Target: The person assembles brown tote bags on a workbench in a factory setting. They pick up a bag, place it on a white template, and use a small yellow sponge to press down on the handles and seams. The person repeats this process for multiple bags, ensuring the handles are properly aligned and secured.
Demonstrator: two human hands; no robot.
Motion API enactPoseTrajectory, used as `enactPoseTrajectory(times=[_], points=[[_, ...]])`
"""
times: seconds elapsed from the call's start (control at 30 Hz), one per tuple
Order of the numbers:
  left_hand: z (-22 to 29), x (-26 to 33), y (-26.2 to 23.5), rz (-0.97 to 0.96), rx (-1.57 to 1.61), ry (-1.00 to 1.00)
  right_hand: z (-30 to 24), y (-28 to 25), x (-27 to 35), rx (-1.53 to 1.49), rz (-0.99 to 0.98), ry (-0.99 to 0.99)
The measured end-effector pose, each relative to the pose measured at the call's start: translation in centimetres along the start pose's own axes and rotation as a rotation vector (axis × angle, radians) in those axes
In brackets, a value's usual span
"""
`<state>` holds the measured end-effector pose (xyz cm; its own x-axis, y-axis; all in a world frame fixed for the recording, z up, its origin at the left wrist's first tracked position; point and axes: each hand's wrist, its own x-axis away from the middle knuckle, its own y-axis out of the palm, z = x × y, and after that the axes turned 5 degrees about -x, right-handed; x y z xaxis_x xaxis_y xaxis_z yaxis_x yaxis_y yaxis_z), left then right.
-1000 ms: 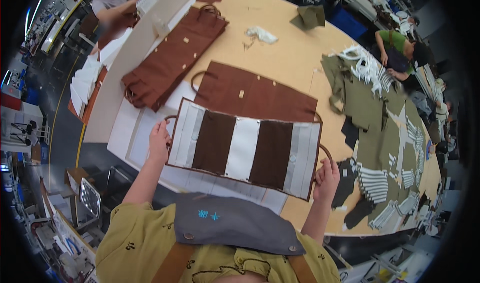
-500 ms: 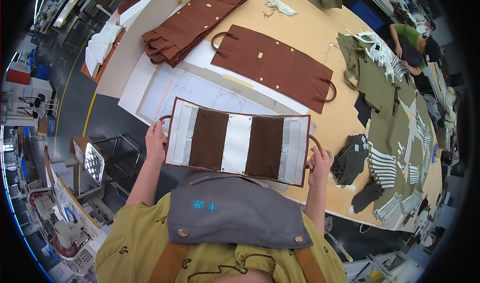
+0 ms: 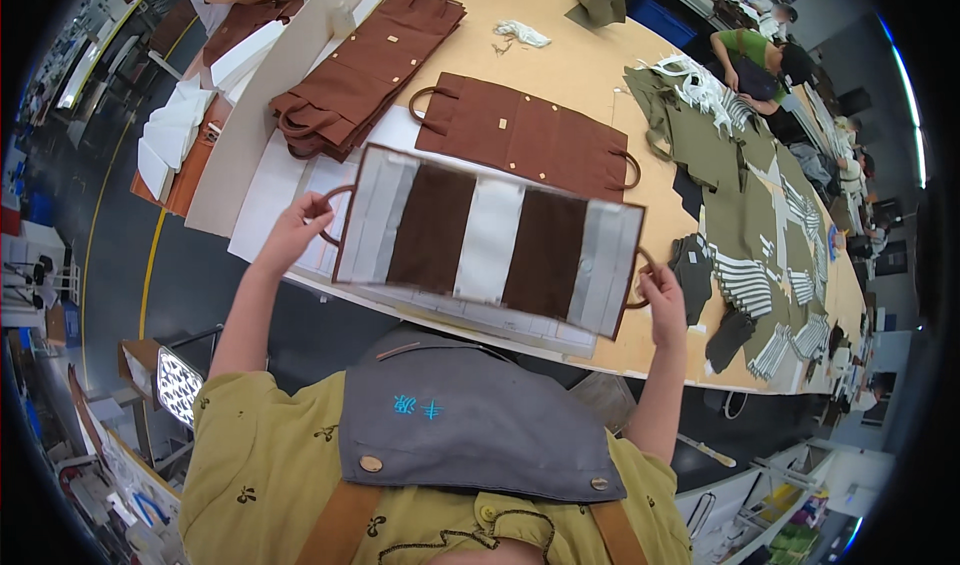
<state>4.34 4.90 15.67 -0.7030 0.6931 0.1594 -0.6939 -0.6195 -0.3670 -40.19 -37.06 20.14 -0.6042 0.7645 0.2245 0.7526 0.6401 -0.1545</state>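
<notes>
Between my hands hangs an opened-out bag panel [image 3: 490, 240], its inner side up: a white middle strip, two dark brown patches and pale grey ends, edged in reddish brown. My left hand [image 3: 298, 227] is closed round the brown loop handle at its left end. At the right end my right hand [image 3: 660, 293] grips the other handle. The panel is held above the table's near edge, tilted down to the right. Just beyond it lies a flat brown bag panel [image 3: 525, 135], outer side up, with a handle at each end.
A stack of brown bag panels [image 3: 375, 65] lies at the back left beside an upright board [image 3: 260, 115]. Olive fabric pieces [image 3: 740, 220] and white-striped strips [image 3: 745, 285] cover the table's right. Dark bundles [image 3: 730, 337] sit nearer. One co-worker [image 3: 755, 65] bends over the far right side; another is behind the board.
My hands have raised the panel away from me, toward the flat one, and its right end now dips lower. The view has shifted, showing more of the co-worker at the back left.
</notes>
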Motion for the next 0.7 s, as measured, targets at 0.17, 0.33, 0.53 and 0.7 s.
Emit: enactPoseTrajectory(times=[0.17, 0.33, 0.53, 0.7], points=[[2.9, -0.9, -6.6, 0.241, -0.361, 0.247, 0.5, -1.1, 0.4, 0.376, 0.17, -0.131], [0.6, -0.7, -6.9, 0.361, -0.529, 0.418, 6.3, 1.3, 1.2, 0.24, 0.451, -0.298], [-2.5, 0.2, -3.8, 0.191, -0.748, 0.239, 7.2, 5.7, 2.3, 0.368, 0.359, -0.005], [-6.8, -0.1, -3.9, 0.12, -0.495, 0.187, 8.5, 5.4, 2.7, -0.141, 0.301, -0.062]])
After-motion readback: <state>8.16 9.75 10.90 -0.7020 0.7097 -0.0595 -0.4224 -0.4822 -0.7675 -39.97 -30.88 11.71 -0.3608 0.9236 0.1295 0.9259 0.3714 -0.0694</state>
